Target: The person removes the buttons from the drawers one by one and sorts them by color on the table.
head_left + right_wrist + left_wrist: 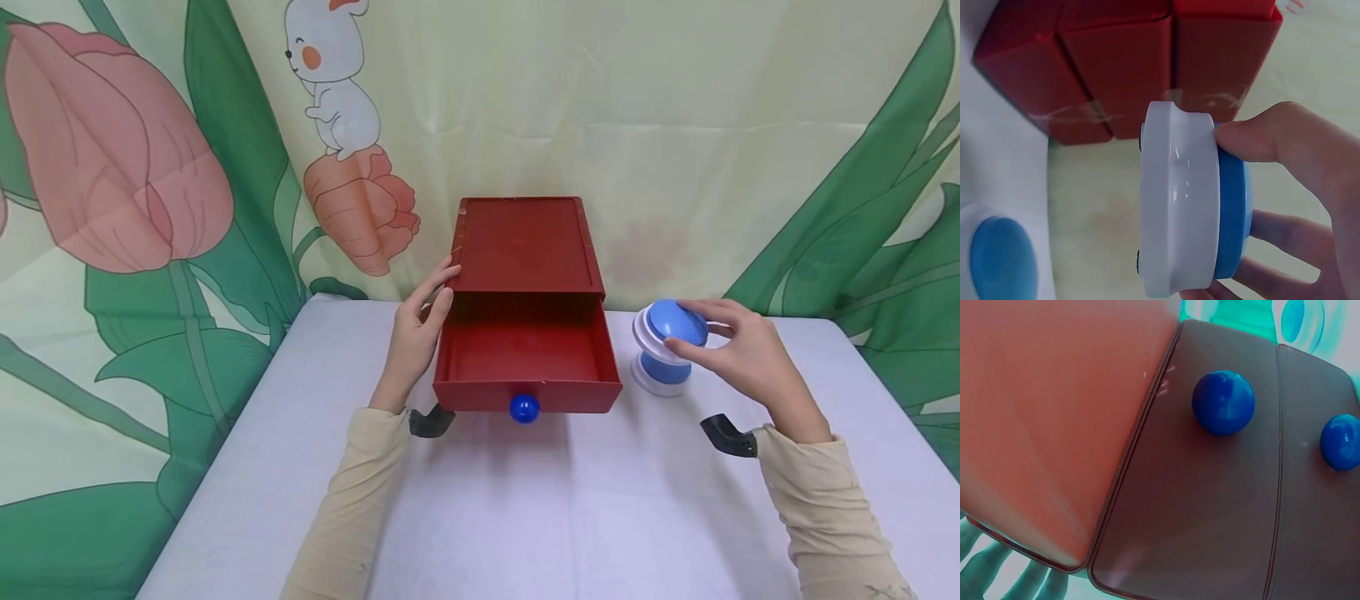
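Blue-and-white, the round button [671, 323] we pinch in our right hand [746, 348] hangs above a second button [662, 373], beside the red drawer box [528, 250]; our left hand's [417, 327] fingers spread against the box's left side

A pale, faintly lilac bench [480, 517] with rounded far corners stands before a creased, cream-coloured printed backdrop [510, 100], which hangs like cloth behind the bench. To the left of the bench, the print shows a large pink tulip [112, 158] with broad green leaves [75, 542]. Above the bench's far left corner, a white cartoon rabbit [333, 58] perches on an orange carrot [352, 212]. Tall green blades [855, 183] fan out beyond the bench's far right corner. Light is soft and bright, casting faint shadows across the bench.
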The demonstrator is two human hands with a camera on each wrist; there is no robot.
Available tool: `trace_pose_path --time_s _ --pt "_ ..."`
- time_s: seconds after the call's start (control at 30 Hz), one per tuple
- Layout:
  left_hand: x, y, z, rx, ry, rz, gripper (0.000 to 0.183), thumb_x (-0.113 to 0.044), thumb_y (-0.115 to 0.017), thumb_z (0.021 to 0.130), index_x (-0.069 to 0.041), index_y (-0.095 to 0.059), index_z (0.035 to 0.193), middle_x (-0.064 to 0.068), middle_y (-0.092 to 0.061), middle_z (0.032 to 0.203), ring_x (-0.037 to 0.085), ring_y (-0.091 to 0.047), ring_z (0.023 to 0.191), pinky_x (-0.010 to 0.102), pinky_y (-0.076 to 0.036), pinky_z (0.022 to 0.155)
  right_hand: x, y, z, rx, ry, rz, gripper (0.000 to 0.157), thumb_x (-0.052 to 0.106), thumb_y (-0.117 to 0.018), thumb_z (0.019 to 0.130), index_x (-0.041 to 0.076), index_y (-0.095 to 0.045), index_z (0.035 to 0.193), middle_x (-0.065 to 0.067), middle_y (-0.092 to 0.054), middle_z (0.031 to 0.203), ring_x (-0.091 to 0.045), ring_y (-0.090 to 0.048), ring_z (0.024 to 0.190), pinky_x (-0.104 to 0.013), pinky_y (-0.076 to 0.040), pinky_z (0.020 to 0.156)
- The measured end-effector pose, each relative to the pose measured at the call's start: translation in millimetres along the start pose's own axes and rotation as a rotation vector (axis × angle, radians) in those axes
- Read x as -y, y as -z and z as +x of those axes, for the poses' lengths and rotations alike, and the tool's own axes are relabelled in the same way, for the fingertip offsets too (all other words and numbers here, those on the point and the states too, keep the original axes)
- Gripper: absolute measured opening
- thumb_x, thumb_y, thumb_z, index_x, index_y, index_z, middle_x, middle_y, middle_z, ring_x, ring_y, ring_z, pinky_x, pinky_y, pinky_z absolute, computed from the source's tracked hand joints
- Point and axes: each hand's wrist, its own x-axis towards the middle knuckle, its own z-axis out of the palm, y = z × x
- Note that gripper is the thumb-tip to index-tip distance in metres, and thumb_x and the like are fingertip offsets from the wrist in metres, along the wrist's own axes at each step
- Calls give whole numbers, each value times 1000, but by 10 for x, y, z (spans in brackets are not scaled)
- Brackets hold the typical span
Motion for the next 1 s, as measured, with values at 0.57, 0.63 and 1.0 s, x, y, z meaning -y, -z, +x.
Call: trace_pose_path --time_s 0.57,0.63,1.0 --pt "-11 -1 -3 4 -4 7 40 -8 -48 103 3 -50 142 15 -37 158 25 -36 146 49 -41 111 -380 -37 1 -16 -72 -23 63 28 -78 86 -4 -57 135 -29 -55 130 -46 -55 116 -32 -53 89" --pt "-14 -1 -2 6 -5 9 40 -8 -48 103 3 -50 142 15 -37 157 26 -36 146 49 -41 111 -410 -39 -1 -22 -77 -27 62 28 -78 86 -5 -57 135 -29 -55 130 -47 -55 116 -43 -51 91" --pt "-24 3 -1 7 -6 9 40 -8 -48 103 3 -50 142 15 -37 158 25 -36 146 48 -41 111 -641 -43 -23 -53 -90 -4 59 27 -78 86 -6 -59 132 -31 -56 130 -47 -56 113 4 -35 72"
